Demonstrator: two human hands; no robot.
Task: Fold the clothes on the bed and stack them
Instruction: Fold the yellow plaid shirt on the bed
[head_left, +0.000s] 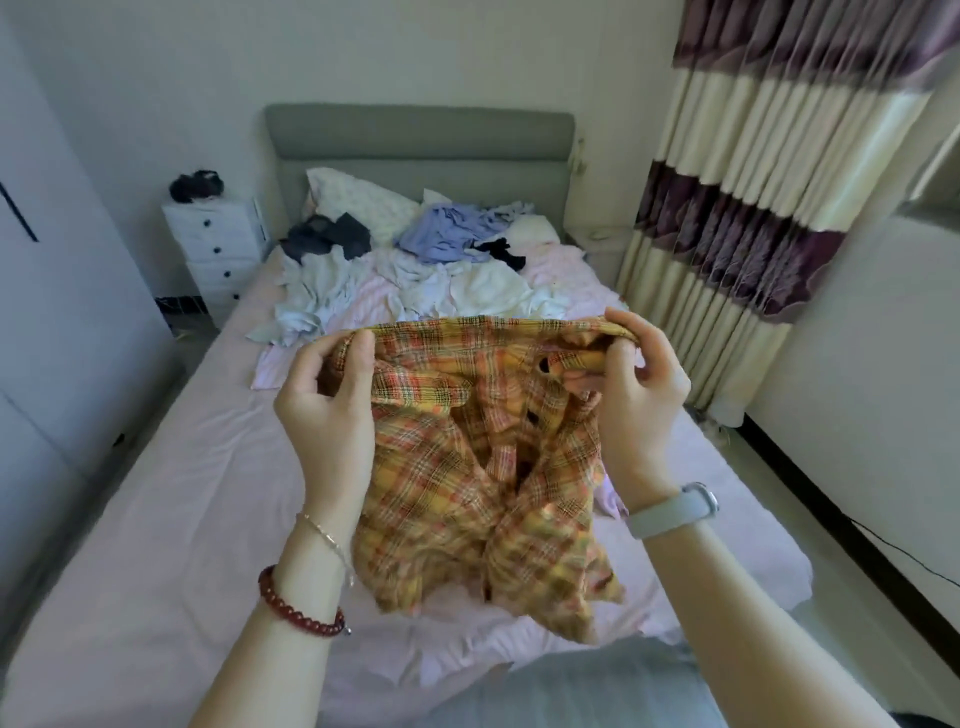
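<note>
Both hands, left hand (324, 400) and right hand (641, 395), pinching plaid shirt (467, 467) top edge; bunched, dangling fabric risking crooked fold.

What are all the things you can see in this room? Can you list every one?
plaid shirt: one, yellow and orange, held up over the bed
bed: one, pink sheet, grey headboard, centre
clothes pile: several, white, lilac, grey and black, unfolded at the far end of the bed
pillow: one, white, by the headboard
drawer unit: one, white, left of the bed, a dark thing on top
curtain: one, cream and purple stripes, right
left hand: one, gripping the shirt's top edge, bracelets on the wrist
right hand: one, pinching the shirt's top edge, pale band on the wrist
</note>
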